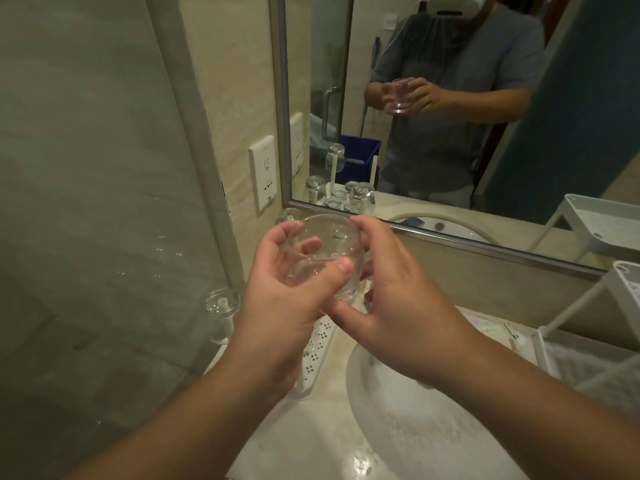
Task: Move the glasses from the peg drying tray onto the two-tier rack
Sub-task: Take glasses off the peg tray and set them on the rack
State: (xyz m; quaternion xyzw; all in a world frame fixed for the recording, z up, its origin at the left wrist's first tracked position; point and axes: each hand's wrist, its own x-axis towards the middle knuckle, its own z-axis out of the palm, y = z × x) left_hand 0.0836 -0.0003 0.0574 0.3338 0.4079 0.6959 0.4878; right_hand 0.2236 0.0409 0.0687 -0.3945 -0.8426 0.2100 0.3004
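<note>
Two hands hold one clear glass [323, 258] up above the near-left edge of the sink [433, 427]. The left hand [287, 299] curls round the glass from the left, its thumb lying across the near wall and its fingers showing through the glass from the far side. The right hand [398, 292] wraps the glass from the right, fingertips on the far rim and thumb tucked under the base. The glass is tilted, its open mouth turned toward the far side.

Below the hands lies the white peg drying tray [317, 355], largely hidden by the left wrist. At its left end another glass [221, 304] sits upside down over a peg. Just beyond the held glass, a further glass [289, 216] stands against the mirror [450, 116], mostly hidden.

The white two-tier rack [588, 327] stands at the right, well apart from the held glass, its lower basket near the sink's right edge. A wall socket [263, 174] sits on the far left wall.
</note>
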